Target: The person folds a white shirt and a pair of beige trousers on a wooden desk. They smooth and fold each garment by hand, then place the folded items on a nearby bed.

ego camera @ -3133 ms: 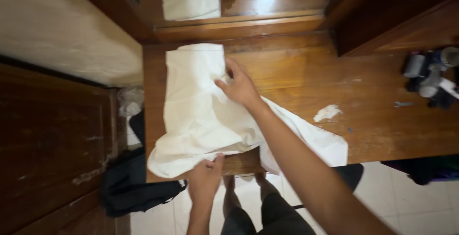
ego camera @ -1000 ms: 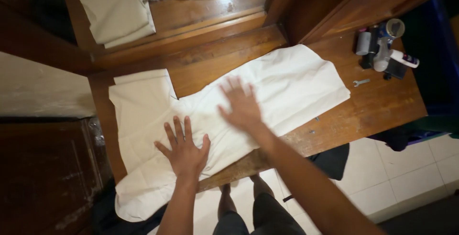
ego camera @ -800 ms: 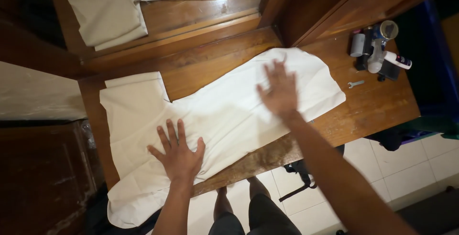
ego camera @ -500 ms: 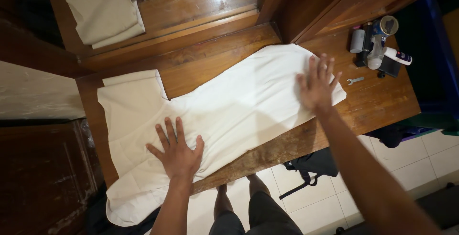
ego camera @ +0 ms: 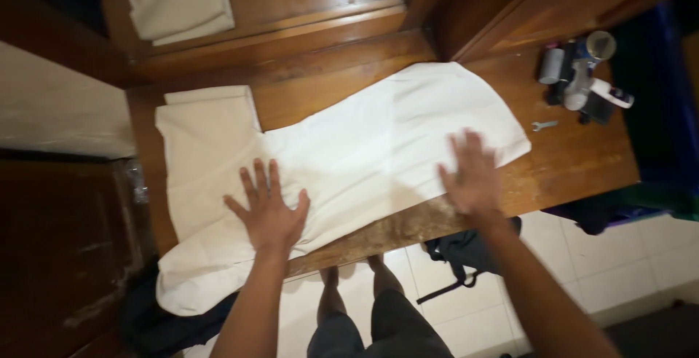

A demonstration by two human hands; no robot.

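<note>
From the head view, the wooden table (ego camera: pixel 575 161) stood against a mirror, with small bottles (ego camera: pixel 579 74) at its far right. The white cloth (ego camera: pixel 364 147) lay spread across it, its near left corner hanging over the edge. Your left hand (ego camera: pixel 268 216) pressed flat, fingers splayed; your right hand (ego camera: pixel 473 176), open too, had slid from the middle to the cloth's near right edge, flattening it.

Packages: a cluster of small containers (ego camera: pixel 582 81) at the far right of the brown wooden table (ego camera: pixel 582 161), near its back corner.
Shapes, colours: grey cylinder, clear round-topped bottle, white tube with dark end, black items.
Labels: too blurred to tell.
Signs, screens: none visible.
</note>
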